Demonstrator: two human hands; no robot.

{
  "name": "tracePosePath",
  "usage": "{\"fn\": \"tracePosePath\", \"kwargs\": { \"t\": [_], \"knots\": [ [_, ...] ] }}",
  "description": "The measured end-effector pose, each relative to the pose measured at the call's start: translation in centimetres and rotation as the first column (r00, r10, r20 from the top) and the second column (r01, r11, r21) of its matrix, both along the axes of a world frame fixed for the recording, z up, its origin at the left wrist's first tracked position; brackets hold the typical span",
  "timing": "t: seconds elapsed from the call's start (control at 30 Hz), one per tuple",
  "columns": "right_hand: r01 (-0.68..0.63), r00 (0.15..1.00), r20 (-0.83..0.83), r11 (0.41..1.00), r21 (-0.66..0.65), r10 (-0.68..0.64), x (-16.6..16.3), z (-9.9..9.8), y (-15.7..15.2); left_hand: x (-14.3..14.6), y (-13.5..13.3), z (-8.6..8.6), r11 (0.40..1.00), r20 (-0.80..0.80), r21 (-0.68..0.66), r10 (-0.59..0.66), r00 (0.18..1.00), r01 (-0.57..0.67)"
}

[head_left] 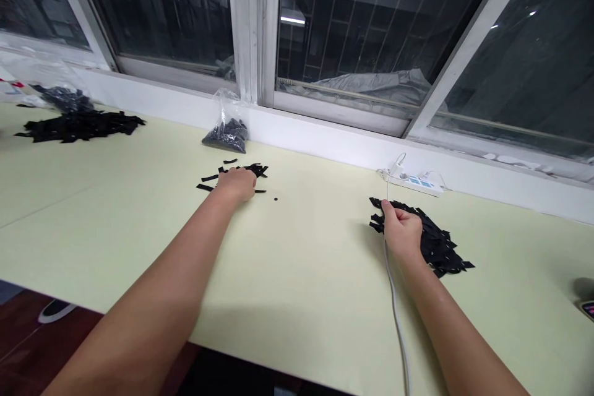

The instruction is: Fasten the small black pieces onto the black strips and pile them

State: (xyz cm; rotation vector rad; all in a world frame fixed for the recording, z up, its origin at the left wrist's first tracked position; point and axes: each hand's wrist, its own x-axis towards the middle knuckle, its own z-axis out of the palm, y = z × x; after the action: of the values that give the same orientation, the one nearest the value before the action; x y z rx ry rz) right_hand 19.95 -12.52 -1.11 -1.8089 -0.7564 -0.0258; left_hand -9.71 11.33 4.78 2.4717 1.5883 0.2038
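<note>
My left hand is curled palm down over a small scatter of black fabric strips. Its fingertips are hidden, so I cannot make out what they hold. A single short strip lies just beyond it, and a tiny black round piece is to its right. Farther right, my right hand is closed in a pinch on a thin white cable, which runs through at the thumb. This hand is over the left edge of a bigger heap of black strips.
By the wall stands a clear plastic bag of dark pieces. A white power strip with plugs sits behind the right heap. Another black heap and a second bag occupy the far left. A dark object is at the right edge.
</note>
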Motion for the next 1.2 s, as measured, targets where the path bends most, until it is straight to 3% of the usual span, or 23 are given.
{"fn": "tracePosePath", "kwargs": {
  "t": [0.33,0.5,0.53,0.6,0.7,0.8,0.9,0.97,1.1,1.2],
  "knots": [
    [-0.066,0.996,0.049,0.996,-0.064,0.069,0.0,0.0,0.0,0.6,0.1,-0.7,0.996,0.102,0.077,-0.05,0.993,0.042],
    [-0.147,0.984,0.089,0.985,-0.092,0.155,-0.2,-0.1,0.3,3.1,-2.2,-1.1,0.973,0.251,0.101,-0.228,0.941,0.208],
    [-0.186,0.976,0.1,0.978,-0.094,0.195,-0.4,0.0,0.4,4.0,-3.1,-1.4,0.959,0.312,0.075,-0.284,0.907,0.275],
    [-0.291,0.948,0.102,0.952,-0.093,0.3,-1.2,0.2,0.6,5.9,-5.2,-2.4,0.884,0.54,-0.028,-0.38,0.751,0.467],
    [-0.437,0.895,0.061,0.896,-0.083,0.442,-2.8,0.5,0.8,8.2,-8.4,-3.9,0.781,0.677,-0.074,-0.417,0.606,0.62],
    [-0.561,0.828,-0.06,0.823,-0.087,0.558,-3.9,0.6,0.9,9.5,-10.8,-4.6,0.703,0.701,-0.095,-0.456,0.549,0.705],
    [-0.664,0.747,-0.147,0.737,-0.125,0.648,-4.1,0.3,1.1,9.9,-11.7,-4.6,0.667,0.69,-0.136,-0.467,0.553,0.733],
    [-0.645,0.764,-0.121,0.752,-0.134,0.634,-3.9,0.2,1.2,9.9,-11.8,-4.6,0.672,0.682,-0.117,-0.481,0.551,0.731],
    [-0.563,0.826,-0.053,0.817,-0.121,0.561,-3.5,0.3,1.2,9.8,-11.6,-4.1,0.776,0.729,0.075,-0.472,0.496,0.627],
    [-0.542,0.839,-0.042,0.829,-0.136,0.542,-3.6,0.6,1.0,9.5,-11.4,-3.5,0.835,0.801,0.125,-0.403,0.442,0.536]
  ]
}}
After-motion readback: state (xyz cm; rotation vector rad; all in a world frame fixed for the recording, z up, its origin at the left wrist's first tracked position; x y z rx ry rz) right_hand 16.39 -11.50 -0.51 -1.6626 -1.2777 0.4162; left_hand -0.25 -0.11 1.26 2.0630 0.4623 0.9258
